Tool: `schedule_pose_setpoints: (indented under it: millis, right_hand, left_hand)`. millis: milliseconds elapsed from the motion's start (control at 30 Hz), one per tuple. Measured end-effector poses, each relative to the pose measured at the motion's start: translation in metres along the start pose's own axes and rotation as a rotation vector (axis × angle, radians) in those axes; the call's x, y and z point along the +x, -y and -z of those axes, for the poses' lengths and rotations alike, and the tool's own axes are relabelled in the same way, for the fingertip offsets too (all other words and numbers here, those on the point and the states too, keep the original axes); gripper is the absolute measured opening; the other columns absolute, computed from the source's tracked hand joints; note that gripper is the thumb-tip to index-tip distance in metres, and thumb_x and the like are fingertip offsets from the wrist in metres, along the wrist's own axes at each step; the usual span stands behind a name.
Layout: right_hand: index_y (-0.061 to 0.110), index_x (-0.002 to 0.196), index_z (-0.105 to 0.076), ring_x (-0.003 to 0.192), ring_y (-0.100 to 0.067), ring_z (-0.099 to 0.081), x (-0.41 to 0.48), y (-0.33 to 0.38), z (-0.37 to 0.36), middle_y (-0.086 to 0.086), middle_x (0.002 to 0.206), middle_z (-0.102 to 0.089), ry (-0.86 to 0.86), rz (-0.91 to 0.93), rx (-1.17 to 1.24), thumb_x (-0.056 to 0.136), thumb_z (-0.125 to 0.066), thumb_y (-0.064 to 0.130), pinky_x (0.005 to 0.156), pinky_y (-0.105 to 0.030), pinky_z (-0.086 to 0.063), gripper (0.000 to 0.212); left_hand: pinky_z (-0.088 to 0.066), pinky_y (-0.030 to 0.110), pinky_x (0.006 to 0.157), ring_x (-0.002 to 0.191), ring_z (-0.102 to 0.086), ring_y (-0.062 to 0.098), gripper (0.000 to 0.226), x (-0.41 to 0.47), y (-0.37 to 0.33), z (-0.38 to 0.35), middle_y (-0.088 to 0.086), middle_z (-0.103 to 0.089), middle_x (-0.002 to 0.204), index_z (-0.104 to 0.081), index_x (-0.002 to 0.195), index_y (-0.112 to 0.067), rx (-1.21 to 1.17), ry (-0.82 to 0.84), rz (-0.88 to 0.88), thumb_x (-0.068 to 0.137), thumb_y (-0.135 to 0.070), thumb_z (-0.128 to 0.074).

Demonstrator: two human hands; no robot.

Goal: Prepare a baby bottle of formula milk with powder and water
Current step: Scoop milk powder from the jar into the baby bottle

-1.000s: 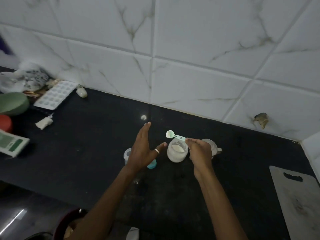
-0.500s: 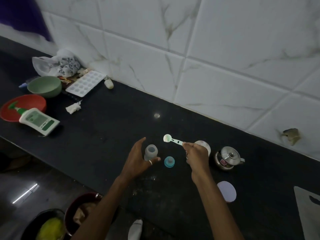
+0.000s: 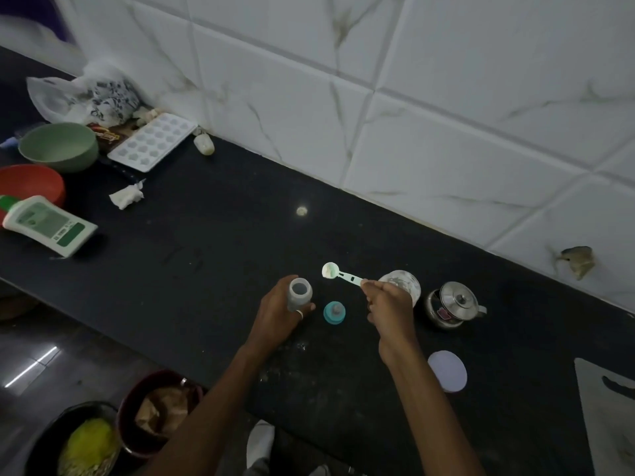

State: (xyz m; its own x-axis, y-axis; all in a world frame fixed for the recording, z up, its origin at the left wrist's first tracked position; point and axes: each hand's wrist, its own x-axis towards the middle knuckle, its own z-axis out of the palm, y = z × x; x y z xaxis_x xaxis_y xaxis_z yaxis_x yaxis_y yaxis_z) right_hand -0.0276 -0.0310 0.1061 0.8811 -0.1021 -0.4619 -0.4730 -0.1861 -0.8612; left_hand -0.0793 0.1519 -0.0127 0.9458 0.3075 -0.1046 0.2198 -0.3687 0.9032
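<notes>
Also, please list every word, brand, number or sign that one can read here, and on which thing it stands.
No text can be read for certain.
White and green bottle: label has print, too small and blurred.
Brown packet: pale lettering, blurred.
Steel pot: sticker, unreadable.
Measuring scoop: no marking can be made out.
Baby bottle: no marks legible.

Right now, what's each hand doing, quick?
Left hand: closed around the open baby bottle.
Right hand: pinching the scoop, which holds powder.

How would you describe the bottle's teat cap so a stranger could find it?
On the black counter, look between the two hands. The cap stands there alone, right of the open bottle. It is the only teal thing, with a grey teat on top.
</notes>
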Motion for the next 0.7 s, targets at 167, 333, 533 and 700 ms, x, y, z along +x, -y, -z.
schedule_pose_setpoints:
  millis: [167, 333, 533, 700]
  right_hand:
    - [0.015, 0.097, -0.074, 0.054, -0.007, -0.041, -0.005, 0.008, 0.005, 0.004, 0.061, -0.049, -0.006, -0.007, 0.041, 0.098, -0.064, 0.020, 0.049, -0.021, -0.036, 0.010]
    - [0.013, 0.095, -0.075, 0.053, -0.006, -0.042, -0.017, 0.031, 0.024, 0.001, 0.063, -0.051, -0.036, 0.040, 0.118, 0.097, -0.065, 0.018, 0.045, -0.018, -0.035, 0.011]
    - [0.014, 0.086, -0.075, 0.055, -0.009, -0.043, -0.026, 0.063, 0.057, 0.000, 0.064, -0.053, -0.105, 0.204, 0.162, 0.096, -0.066, 0.015, 0.050, -0.024, -0.036, 0.013]
    - [0.017, 0.086, -0.076, 0.061, -0.011, -0.048, -0.031, 0.074, 0.076, 0.009, 0.059, -0.057, -0.199, 0.328, 0.102, 0.095, -0.067, 0.021, 0.061, -0.034, -0.042, 0.014]
  left_hand:
    - [-0.056, 0.027, 0.090, 0.106, -0.063, 0.001, 0.056, 0.006, -0.021, 0.006, -0.016, -0.065, 0.115, -0.057, 0.124, -0.030, 0.000, -0.012, -0.065, 0.078, -0.031, -0.088]
    - [-0.055, 0.018, 0.082, 0.101, -0.064, -0.003, 0.055, 0.015, -0.063, 0.005, -0.019, -0.067, 0.109, -0.062, 0.119, -0.030, -0.006, -0.026, -0.189, 0.072, -0.033, -0.091]
    - [-0.053, 0.015, 0.080, 0.100, -0.064, -0.004, 0.057, 0.023, -0.112, -0.007, -0.022, -0.067, 0.108, -0.064, 0.119, -0.033, -0.007, -0.006, -0.317, 0.070, -0.042, -0.091]
    - [-0.053, 0.016, 0.082, 0.101, -0.064, 0.000, 0.062, 0.028, -0.143, -0.017, -0.018, -0.068, 0.110, -0.065, 0.123, -0.028, -0.006, 0.005, -0.399, 0.070, -0.048, -0.090]
